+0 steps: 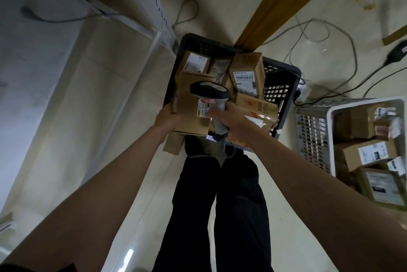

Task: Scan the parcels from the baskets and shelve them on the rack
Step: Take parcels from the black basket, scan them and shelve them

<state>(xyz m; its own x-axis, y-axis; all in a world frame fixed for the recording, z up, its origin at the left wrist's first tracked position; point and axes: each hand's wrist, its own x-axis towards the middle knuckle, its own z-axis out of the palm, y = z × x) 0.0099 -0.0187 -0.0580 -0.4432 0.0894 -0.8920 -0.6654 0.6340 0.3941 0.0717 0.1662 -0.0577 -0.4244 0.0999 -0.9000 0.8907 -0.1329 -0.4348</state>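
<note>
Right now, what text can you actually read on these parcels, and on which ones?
None is legible.
Held parcel label: digits and barcode, blurred.
Upright parcel in the black basket: barcode lines, too small.
White basket parcel labels: blurred.

Both arms (105, 183) are bare to above the elbow. A dark sleeve (37, 268) edge shows at the left shoulder. Loose black trousers (220, 205) cover both legs.
</note>
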